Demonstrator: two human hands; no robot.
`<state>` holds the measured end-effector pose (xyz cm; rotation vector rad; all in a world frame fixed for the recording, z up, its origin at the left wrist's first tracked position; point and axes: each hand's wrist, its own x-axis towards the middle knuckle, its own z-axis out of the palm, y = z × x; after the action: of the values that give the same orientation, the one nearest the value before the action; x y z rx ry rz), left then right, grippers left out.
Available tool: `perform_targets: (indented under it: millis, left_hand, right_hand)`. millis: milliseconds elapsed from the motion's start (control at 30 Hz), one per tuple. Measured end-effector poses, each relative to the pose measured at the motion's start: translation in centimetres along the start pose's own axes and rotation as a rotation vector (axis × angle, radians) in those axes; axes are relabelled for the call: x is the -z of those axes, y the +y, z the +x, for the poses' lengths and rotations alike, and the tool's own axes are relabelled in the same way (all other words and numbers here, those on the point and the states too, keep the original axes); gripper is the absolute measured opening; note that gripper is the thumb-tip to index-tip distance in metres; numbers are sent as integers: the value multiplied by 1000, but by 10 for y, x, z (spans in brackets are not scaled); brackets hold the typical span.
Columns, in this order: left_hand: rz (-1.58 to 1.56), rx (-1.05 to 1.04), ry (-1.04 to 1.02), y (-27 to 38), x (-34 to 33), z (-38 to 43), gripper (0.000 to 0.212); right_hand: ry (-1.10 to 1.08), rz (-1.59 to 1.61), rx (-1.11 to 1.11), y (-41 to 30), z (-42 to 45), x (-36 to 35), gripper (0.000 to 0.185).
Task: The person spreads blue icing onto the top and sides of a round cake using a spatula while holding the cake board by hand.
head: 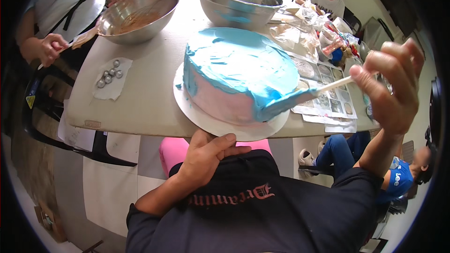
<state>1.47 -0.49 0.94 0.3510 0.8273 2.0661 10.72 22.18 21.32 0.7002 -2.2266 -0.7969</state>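
A round cake (239,63) with blue frosting over its top and upper edge stands on a white cake board (190,107); much of its near side shows pale pink. My left hand (211,151) grips the board's near rim, which juts over the table edge. Raised at the right, my right hand (390,80) holds the white handle of a spatula (291,102). Blue frosting coats the spatula's blade, which touches the cake's near right side. Its frosting-covered end blends into the blue there.
A person at the left holds a metal bowl (140,35) and a coated spatula (82,39). Behind the cake is a larger steel bowl (239,12). Silver balls (111,72) lie on paper at left; printed sheets (332,91) and crumpled plastic bags (309,17) at right. Two more people sit nearby.
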Motion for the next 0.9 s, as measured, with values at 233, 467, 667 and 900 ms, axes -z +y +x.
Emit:
perform_targets:
  millis: [233,467,667,900]
  left_hand:
    - [-14,-26,19,3,2,0,39]
    - [-15,-51,33,-1,3,1,40]
    - [3,-40,4,0,1,0,43]
    - [-26,-70,19,-3,4,0,41]
  right_hand:
    - [-29,-78,95,11,-8,36,30]
    - [-14,-17,-50,-34,1,9,19]
    - [39,-16,77,-9,-1,-14,24]
    - [-33,-80,71,20,-4,29,23]
